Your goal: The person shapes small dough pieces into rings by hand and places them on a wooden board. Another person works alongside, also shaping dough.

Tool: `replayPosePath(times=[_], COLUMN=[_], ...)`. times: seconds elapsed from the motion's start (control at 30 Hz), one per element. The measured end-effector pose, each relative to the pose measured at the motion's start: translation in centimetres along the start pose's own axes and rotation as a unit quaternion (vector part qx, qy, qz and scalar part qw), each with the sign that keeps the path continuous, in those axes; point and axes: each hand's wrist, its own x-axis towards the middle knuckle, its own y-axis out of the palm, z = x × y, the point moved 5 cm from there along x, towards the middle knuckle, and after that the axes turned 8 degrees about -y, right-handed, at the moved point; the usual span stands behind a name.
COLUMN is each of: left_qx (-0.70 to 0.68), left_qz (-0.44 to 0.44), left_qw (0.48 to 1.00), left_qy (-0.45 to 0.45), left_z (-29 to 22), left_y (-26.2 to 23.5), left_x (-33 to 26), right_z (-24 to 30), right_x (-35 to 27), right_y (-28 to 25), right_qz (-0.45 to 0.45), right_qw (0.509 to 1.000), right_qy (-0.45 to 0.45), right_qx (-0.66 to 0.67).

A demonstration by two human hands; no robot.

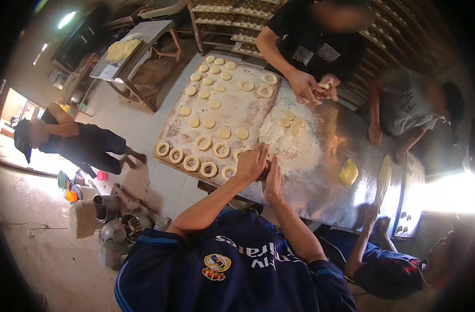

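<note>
My left hand (pixel 252 165) and my right hand (pixel 272 183) meet over the near edge of the table, fingers curled together. A pale piece of dough (pixel 271 155) shows at their fingertips, mostly hidden by the fingers. To their left lies a floured wooden board (pixel 196 136) with flat dough rounds (pixel 209 122) on its far and middle parts. Dough rings (pixel 191 163) line its near edge, and more rings (pixel 246 86) sit at the far right. Just beyond my hands, several dough rounds (pixel 296 131) rest in a heap of flour (pixel 294 153).
Across the metal table (pixel 331 192), a co-worker's hands (pixel 315 89) work a dough piece. A yellow bag (pixel 348 172) lies to the right. Another person's hands (pixel 371 214) touch a long dough strip (pixel 384 182). Pots (pixel 136 224) stand on the floor at left; racks (pixel 227 21) stand behind.
</note>
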Motion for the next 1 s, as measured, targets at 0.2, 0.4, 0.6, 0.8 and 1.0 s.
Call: replayPosePath(times=[0.2, 0.4, 0.6, 0.8, 1.0], left_qx=[-0.105, -0.227, -0.073, 0.241, 0.221], left_qz=[-0.024, 0.06, -0.106, -0.231, -0.173], left_qw=[0.993, 0.96, 0.991, 0.942, 0.959], left_qy=[-0.05, -0.154, 0.025, -0.032, 0.046], left_z=[3.4, 6.2, 10.6, 13.2, 12.9], left_y=[-4.6, -10.7, -23.1, -30.5, -31.4], left_x=[-0.4, -0.7, -0.1, 1.9, 3.6], right_z=[-0.3, -3.6, -8.1, -10.3, -9.5], right_x=[0.8, 2.3, 4.9, 8.7, 13.8], right_y=[4.4, 10.3, 19.1, 24.5, 29.0], right_qz=[-0.112, -0.067, 0.142, 0.108, 0.157], right_qw=[0.993, 0.993, 0.917, 0.844, 0.637], right_qy=[-0.025, -0.015, -0.229, -0.318, -0.368], right_qx=[-0.002, -0.101, -0.295, -0.418, -0.659])
